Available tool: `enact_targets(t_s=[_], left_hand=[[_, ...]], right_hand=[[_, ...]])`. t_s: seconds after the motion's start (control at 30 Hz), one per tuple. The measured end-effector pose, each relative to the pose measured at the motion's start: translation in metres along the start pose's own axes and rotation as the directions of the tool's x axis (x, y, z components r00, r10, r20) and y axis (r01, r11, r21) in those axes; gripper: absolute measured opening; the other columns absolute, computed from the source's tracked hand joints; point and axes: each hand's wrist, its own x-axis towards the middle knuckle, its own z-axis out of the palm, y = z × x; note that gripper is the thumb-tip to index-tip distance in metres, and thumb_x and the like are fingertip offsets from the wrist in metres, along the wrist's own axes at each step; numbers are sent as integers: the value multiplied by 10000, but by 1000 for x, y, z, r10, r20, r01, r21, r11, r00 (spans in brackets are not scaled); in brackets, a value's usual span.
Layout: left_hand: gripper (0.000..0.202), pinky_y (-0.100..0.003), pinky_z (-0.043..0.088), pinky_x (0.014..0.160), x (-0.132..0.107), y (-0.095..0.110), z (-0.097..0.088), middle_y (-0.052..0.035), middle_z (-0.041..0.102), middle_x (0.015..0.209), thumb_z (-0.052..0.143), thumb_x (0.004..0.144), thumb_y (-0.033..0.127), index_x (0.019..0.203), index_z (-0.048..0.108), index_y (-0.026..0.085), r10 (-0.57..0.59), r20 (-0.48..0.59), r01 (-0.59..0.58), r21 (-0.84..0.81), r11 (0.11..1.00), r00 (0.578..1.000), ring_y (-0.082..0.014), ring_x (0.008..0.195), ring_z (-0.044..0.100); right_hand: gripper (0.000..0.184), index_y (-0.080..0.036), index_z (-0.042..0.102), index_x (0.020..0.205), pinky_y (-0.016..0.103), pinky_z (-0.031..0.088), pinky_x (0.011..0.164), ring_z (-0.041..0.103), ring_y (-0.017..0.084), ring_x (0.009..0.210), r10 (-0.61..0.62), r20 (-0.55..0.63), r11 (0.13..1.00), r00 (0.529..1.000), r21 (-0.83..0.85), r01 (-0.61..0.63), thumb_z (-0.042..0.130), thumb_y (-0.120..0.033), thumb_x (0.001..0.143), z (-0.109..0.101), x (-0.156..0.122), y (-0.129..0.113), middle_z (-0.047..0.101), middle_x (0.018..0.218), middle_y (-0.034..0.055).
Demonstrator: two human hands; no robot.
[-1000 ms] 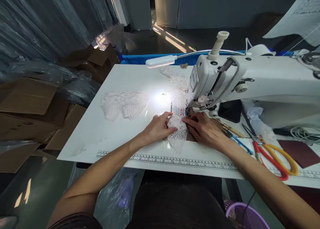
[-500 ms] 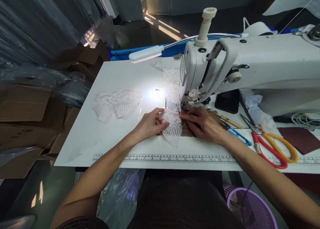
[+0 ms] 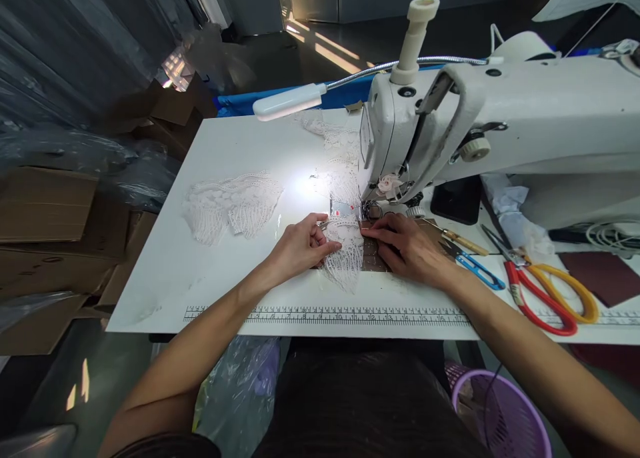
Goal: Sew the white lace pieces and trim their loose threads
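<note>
A strip of white lace (image 3: 345,258) lies in front of the sewing machine's needle area, its pointed end toward me. My left hand (image 3: 307,245) pinches the lace's left edge between thumb and fingers; a thin metallic bit shows by the fingertips, too small to name. On the other side, my right hand (image 3: 403,245) rests on a brown panel (image 3: 373,257), fingers stretched out and the index fingertip touching the lace's right edge. The sewing machine (image 3: 390,131) stands just beyond both hands, its presser foot partly hidden. More lace (image 3: 340,155) trails behind the needle area.
Another lace piece (image 3: 235,205) lies on the left of the white table (image 3: 165,265). To the right are blue snips (image 3: 480,271), an awl (image 3: 465,243), red-handled scissors (image 3: 537,301), yellow-handled scissors (image 3: 575,291) and a black phone (image 3: 456,200). A lamp (image 3: 290,103) hangs above.
The camera view has shifted slightly. My left thumb sits a little farther right over the lace; both hands otherwise keep nearly the same places.
</note>
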Motion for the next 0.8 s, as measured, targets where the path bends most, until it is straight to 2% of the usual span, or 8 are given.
enact_targets(t_s=[0.17,0.27,0.47,0.63,0.8], left_hand=[[609,-276,561,572,-1,4,-1,35,632,727,710,830,435,1324,470,173,-2,9,2,22,1000,1000,-123,579,638],[576,-270,551,569,-3,6,-2,26,639,741,689,850,397,1328,464,168,-2,8,2,24,1000,1000,-125,590,642],[595,-258,522,545,-5,6,-2,2,666,762,710,819,402,1311,478,159,22,1,-22,30,999,1000,-131,595,637],[533,-246,504,530,-7,7,-2,11,652,742,666,835,315,1307,478,155,29,6,-29,63,998,1000,-118,573,617],[547,-255,514,547,-7,8,-2,1,657,755,656,830,299,1325,472,156,46,10,-47,101,994,999,-120,591,607]], right_hand=[[396,-299,700,1229,493,469,895,583,283,1064,-62,89,998,994,-16,63,544,-172,888,-7,-2,-5,632,1169,113],[388,-324,695,1239,506,458,891,586,293,1072,-81,128,995,989,-40,86,548,-201,902,-9,-3,-6,620,1192,120],[377,-344,704,1224,502,463,877,592,302,1061,-76,141,992,987,-87,89,572,-210,897,-7,-5,-6,619,1204,122],[366,-352,709,1207,516,456,884,597,295,1054,-63,146,994,987,-76,75,562,-210,904,-6,-4,-7,617,1196,113],[356,-345,717,1198,509,455,879,589,294,1062,-69,117,994,991,-75,78,536,-214,920,-6,-4,-8,627,1178,108]])
